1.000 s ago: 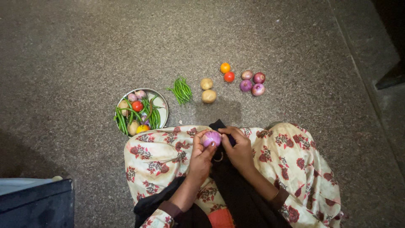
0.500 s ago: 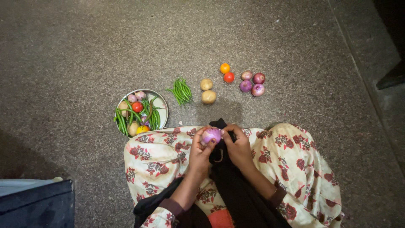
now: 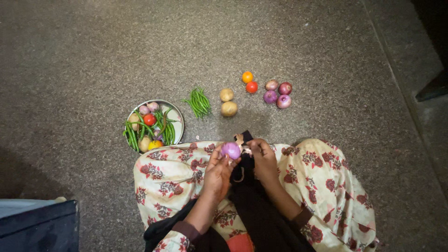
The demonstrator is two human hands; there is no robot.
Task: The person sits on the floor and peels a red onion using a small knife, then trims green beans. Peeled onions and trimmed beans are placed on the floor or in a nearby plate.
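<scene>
At the far left a dark blue box (image 3: 39,226) sat at the lower corner of the grey speckled floor (image 3: 93,56). Further right, a round steel plate (image 3: 178,122) lay on the floor just beyond the person's knee, holding long green beans, a red tomato, small onions and potatoes. Beside it, apart from the plate, a small bunch of green beans (image 3: 199,102) lay loose on the floor. Over the floral-print lap, the left hand (image 3: 217,173) was closed around a peeled purple onion (image 3: 230,150), gripping it between thumb and fingertips, raised above the dark cloth (image 3: 254,212) that ran down the middle of the lap. Two potatoes (image 3: 227,102) rested on the floor beyond the hands, touching or nearly so. The right hand (image 3: 264,161) sat just beside the onion, its fingertips pinched narrowly on a bit of pale onion skin (image 3: 246,150) at the onion's side. Further right on the floor lay an orange tomato (image 3: 247,77) and a red tomato (image 3: 252,87) close together, then a cluster of four red onions (image 3: 278,93), unpeeled and bunched against one another, well apart from the hands.
</scene>
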